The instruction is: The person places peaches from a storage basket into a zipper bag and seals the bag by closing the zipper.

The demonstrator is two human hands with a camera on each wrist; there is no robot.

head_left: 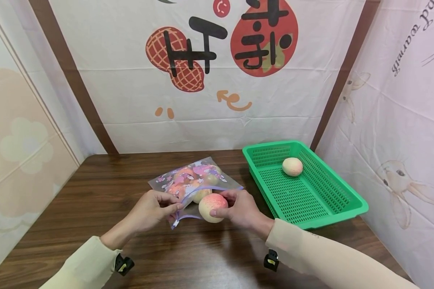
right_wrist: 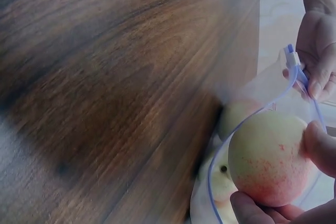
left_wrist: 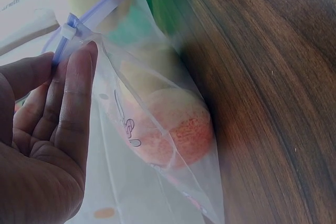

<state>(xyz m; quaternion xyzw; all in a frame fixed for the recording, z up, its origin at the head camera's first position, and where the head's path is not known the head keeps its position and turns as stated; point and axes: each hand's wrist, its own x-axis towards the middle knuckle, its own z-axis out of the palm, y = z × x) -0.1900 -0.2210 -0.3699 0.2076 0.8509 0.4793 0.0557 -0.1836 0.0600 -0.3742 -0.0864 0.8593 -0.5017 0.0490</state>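
My right hand (head_left: pixel 244 208) grips a pink and cream peach (head_left: pixel 210 209) between thumb and fingers, right at the mouth of a clear zip bag (head_left: pixel 217 179). In the right wrist view the peach (right_wrist: pixel 270 158) overlaps the bag's purple rim. With thumb and fingertips, my left hand (head_left: pixel 154 208) pinches the rim at its left end, beside the white slider (left_wrist: pixel 68 31). Several peaches lie inside the printed bag, one reddish peach (left_wrist: pixel 170 129) showing through the plastic in the left wrist view.
A green plastic basket (head_left: pixel 332 180) stands on the right of the brown wooden table (head_left: pixel 130 257), with one pale peach (head_left: pixel 292 166) in it. Printed cloth (head_left: pixel 123 104) hangs behind the table and along both sides.
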